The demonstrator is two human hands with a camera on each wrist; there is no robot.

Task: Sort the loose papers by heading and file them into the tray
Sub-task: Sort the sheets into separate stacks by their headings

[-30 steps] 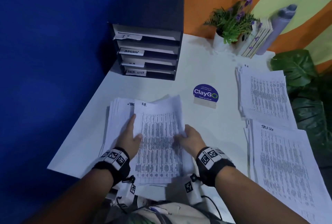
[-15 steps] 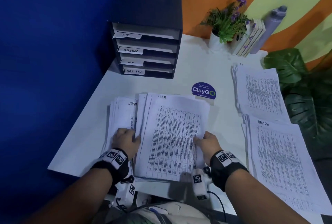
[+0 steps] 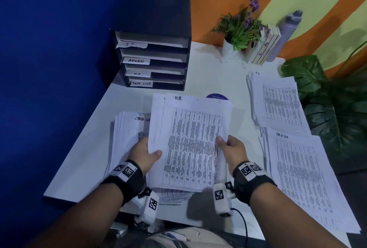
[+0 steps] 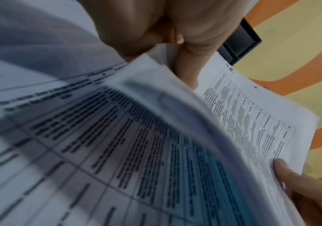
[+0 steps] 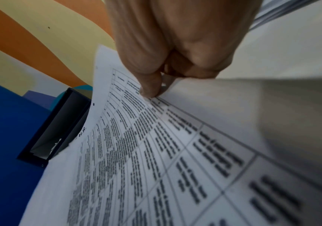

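Desk (image 3: 214, 72), white, fills most of my head view, pushed into the corner of a blue wall and an orange-and-yellow one. At its far left corner I see the black filing tray (image 3: 153, 49), four slots tagged IT, ADMIN, H.R. and TASK LIST from top to bottom. Along the right edge lie two sorted piles: the nearer, larger pile headed TASK LIST (image 3: 301, 178), and beyond it, just touching, a pile marked H.R. (image 3: 278, 104). A big dark leafy plant (image 3: 333, 112) sits past that edge.

In front of me I hold the H.R. bundle (image 3: 188, 144), lifted off the desk and tilted up toward the tray, its top edge covering most of a purple round sticker (image 3: 217, 97). Under and to the left of it lies the unsorted stack (image 3: 127, 134), its top sheet headed TASK LIST.

My left hand (image 3: 144, 153) grips the bundle's left edge, thumb laid across the printed face, the other fingers tucked behind where I cannot see them. My right hand (image 3: 231, 149) pinches the right edge, thumb on top; the right wrist view shows thumb (image 5: 150, 85) and curled fingers clamped on the sheets.

At the back stand a small potted plant with purple flowers (image 3: 241, 29), a few upright books (image 3: 266, 46) and a grey bottle (image 3: 286, 33).
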